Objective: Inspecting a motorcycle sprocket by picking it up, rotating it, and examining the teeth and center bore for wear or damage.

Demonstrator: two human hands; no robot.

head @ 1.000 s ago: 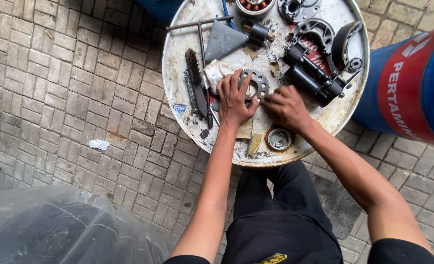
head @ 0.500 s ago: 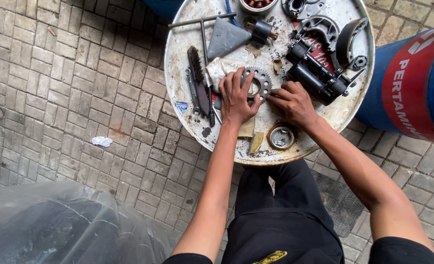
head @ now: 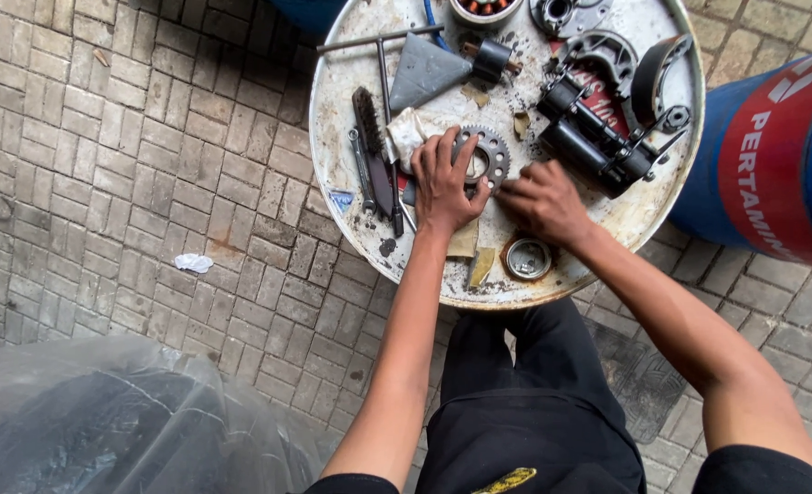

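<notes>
Steel sprocket lies near the middle of the drum lid; your left hand presses flat on its near-left edge, fingers spread, gripping nothing. Your right hand sits just right of the sprocket, fingertips curled at its rim; grasp can't be told.

Sprocket lay mid drum top, left hand resting on its left edge, right hand just right of it, wire brush and T-wrench further left, small tin nearer the person, brake shoes at the far right.
</notes>
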